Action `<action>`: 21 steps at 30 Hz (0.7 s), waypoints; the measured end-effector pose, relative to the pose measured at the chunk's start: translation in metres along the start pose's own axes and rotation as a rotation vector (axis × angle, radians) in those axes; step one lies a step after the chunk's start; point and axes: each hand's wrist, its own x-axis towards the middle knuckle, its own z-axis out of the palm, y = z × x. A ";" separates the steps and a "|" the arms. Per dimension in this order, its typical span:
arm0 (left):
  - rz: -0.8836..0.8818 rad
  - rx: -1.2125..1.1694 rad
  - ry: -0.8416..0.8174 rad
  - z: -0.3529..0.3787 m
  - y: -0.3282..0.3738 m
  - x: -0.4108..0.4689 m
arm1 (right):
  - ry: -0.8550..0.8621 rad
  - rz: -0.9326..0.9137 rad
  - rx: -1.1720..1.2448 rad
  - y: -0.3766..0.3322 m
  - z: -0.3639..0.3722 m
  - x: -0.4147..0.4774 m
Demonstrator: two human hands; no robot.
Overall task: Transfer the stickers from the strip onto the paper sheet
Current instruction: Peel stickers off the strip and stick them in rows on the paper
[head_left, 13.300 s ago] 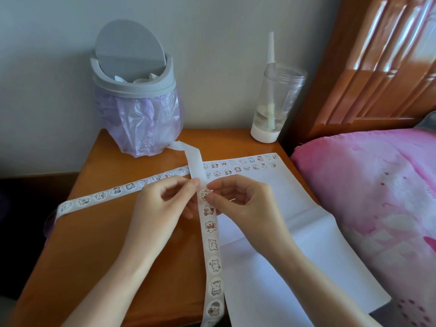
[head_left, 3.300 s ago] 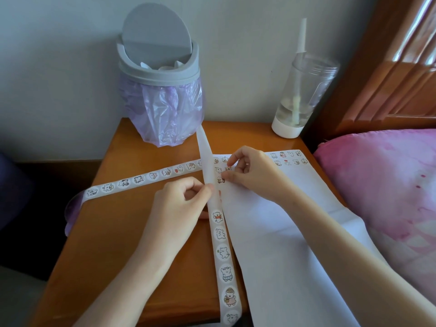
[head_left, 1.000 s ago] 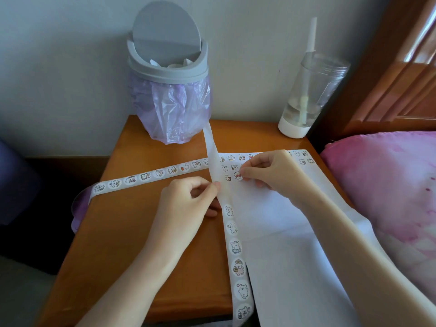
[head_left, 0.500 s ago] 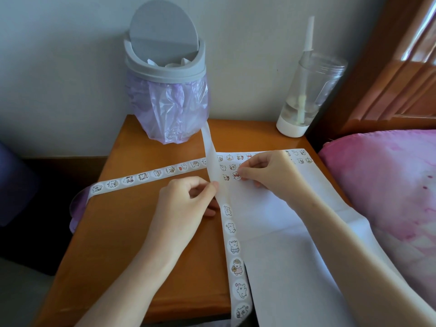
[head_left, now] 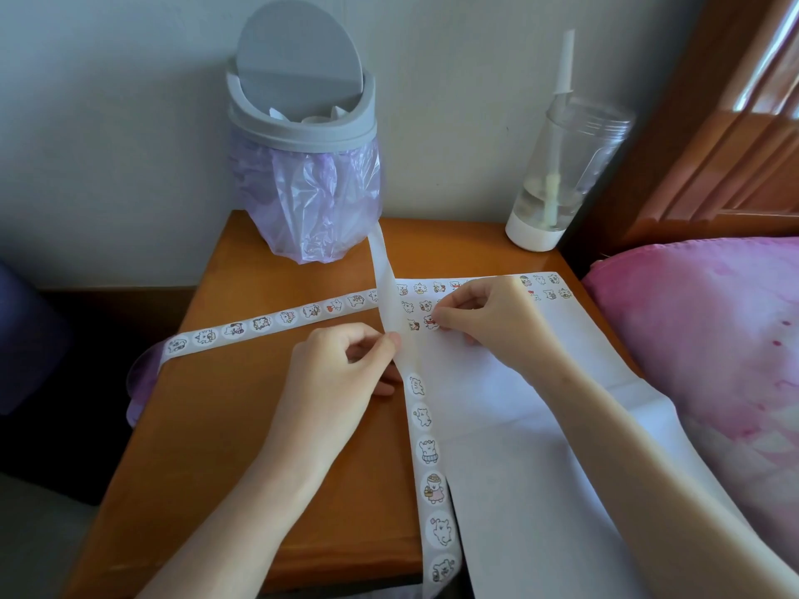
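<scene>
Thumb and forefinger of left hand pinch the strip: grip narrow, closed on blank backing. Nearer the person than this grip, the strip carries round printed stickers face up and hangs over the counter edge; beyond the grip it runs bare toward the bin. Right hand just right of the left grip, fingers curled, thumb and forefinger tips closed on a sticker lying on the paper sheet. Placed stickers in rows just beyond this grip, along the sheet's far edge. Another stretch of strip leads left from both grips across the counter. Bottle well beyond the right grip
</scene>
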 end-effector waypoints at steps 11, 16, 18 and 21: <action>0.006 0.017 -0.001 0.000 0.000 0.000 | 0.015 -0.028 -0.003 0.001 0.002 0.000; 0.005 0.018 0.004 0.000 -0.001 0.000 | 0.029 -0.044 -0.022 0.004 0.003 0.001; 0.005 0.018 0.008 0.000 0.000 -0.001 | 0.037 -0.054 -0.038 0.005 0.004 0.001; 0.006 0.024 0.009 0.000 0.001 -0.001 | 0.049 -0.075 -0.069 0.006 0.005 0.001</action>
